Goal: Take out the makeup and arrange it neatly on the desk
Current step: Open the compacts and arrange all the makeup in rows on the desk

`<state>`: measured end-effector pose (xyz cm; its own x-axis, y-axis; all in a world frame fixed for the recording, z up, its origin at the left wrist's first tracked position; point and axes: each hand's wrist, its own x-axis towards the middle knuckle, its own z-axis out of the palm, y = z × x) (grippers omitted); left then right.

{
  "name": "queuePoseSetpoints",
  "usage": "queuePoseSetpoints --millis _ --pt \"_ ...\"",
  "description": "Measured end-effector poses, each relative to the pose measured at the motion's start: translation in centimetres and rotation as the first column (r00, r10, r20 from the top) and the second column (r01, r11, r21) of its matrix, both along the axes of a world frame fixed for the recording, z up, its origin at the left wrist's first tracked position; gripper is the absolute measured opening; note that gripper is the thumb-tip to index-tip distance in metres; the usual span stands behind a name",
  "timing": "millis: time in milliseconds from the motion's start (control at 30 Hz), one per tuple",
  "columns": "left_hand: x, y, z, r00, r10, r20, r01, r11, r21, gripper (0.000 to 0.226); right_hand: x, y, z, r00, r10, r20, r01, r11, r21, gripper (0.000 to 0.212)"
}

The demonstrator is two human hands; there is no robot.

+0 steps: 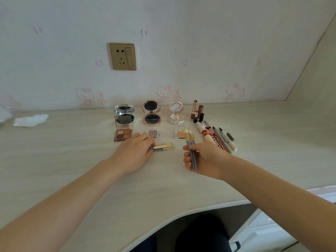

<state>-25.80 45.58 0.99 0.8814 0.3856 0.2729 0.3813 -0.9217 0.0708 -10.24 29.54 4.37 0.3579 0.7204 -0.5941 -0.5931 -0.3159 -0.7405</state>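
Where left hand (133, 153) covers brush handles (163, 146), its grip unclear, right hand (203, 161) clasps brush bundle (190, 148).

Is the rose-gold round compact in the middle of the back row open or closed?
Open. The rose-gold compact has its lid raised toward the wall, so the dark round mirror above and the dark pan below both show.

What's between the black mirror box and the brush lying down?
A small pink eyeshadow pan sits between the rose-gold compact and the flat-lying brushes, seen in the head view.

head-worn view, wide-angle, facing forward and down, near desk (72, 160)
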Motion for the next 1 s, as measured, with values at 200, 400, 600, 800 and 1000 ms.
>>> queuePoseSetpoints --millis 200,400,600,800,1000 --pt "-0.1 -0.4 0.3 0.998 0.036 0.047 -0.036 0.999 -0.005 0.023 -2.2 -0.3 0.6 0.992 -0.036 -0.121 0.036 0.999 -0.005 0.014" --pt "1.1 -2.3 2.1 0.947 0.172 0.273 0.014 0.824 -0.566 0.011 -3.6 -0.4 0.7 0.996 0.027 -0.091 -0.021 0.997 0.071 0.021" --pt "1.7 -3.3 3.4 0.930 0.330 0.162 0.127 0.127 -0.984 0.025 -4.7 -0.2 0.7 0.988 0.148 0.034 -0.151 0.976 0.158 0.023" --pt "1.7 -3.5 3.6 0.944 0.290 0.155 0.161 0.000 -0.987 0.024 -5.1 0.0 0.6 0.977 0.196 0.085 -0.208 0.963 0.173 0.026" --pt "1.8 -3.4 3.7 0.931 0.302 0.206 0.214 0.006 -0.977 0.017 -5.1 -0.1 0.2 0.961 0.228 0.160 -0.251 0.956 0.148 0.025"
